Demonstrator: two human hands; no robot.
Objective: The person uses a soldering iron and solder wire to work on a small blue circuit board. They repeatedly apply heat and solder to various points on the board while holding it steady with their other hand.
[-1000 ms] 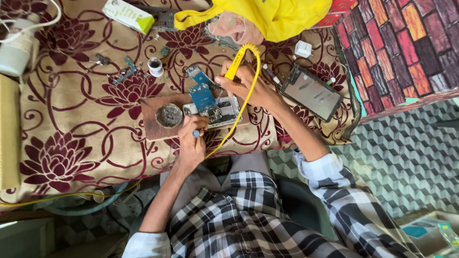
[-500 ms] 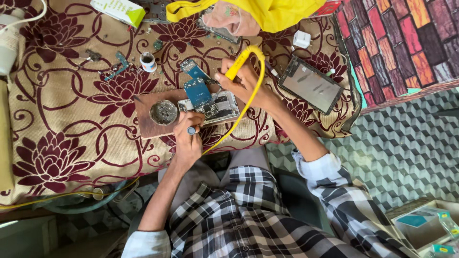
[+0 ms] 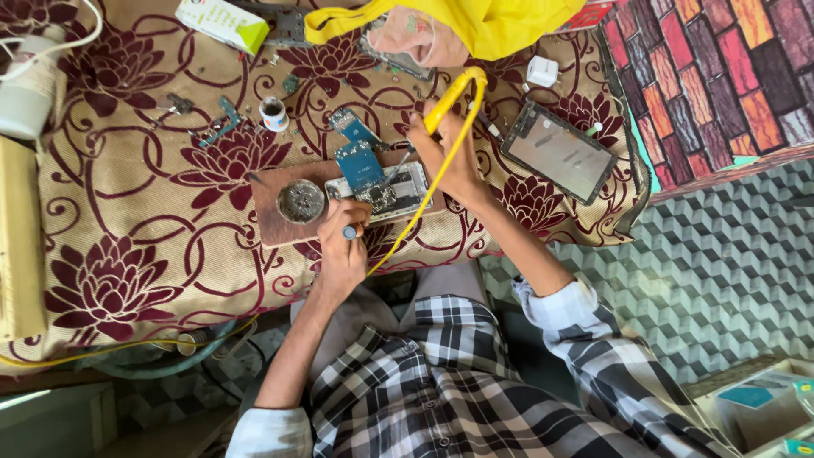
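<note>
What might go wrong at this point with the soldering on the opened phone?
The yellow soldering iron in the right hand works close to the left hand steadying the opened phone: a slip may burn fingers. Its yellow cord drapes across the work and might snag. The patterned cloth could scorch.

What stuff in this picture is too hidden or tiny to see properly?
Head view:
- Tip of the yellow-handled soldering iron: too small to tell whether it touches the opened phone's circuit board.
- The small blue-capped tool in the left hand: fingers cover most of it.
- Right hand: its palm is turned away.
- White bottle: cut by the left edge.
- Grey tray: cut by the corner.
</note>
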